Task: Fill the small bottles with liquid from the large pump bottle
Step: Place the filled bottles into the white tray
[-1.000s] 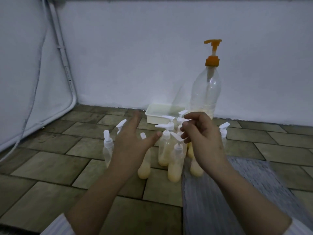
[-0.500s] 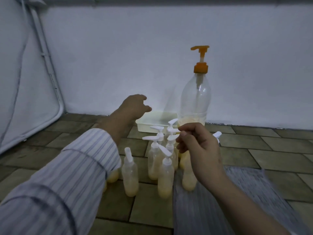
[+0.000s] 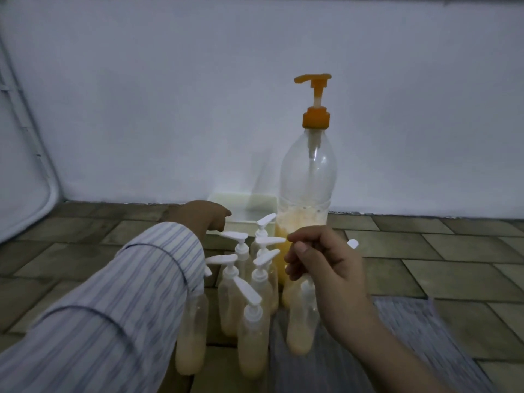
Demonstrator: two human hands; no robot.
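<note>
Left hand, fingers curled downward and seemingly empty, reaches over crowded small bottles; right hand hovers loosely curled, grip unclear; the sleeve may topple them.

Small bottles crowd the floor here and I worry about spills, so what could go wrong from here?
1. The left hand reaches over the packed small bottles toward the white tray; its striped sleeve hangs right beside their pump heads and could topple one.
2. The right hand hovers with curled fingers just over the cluster, so a bump may knock neighbours down together.
3. The tall large pump bottle stands directly behind and might tip if jostled.
</note>
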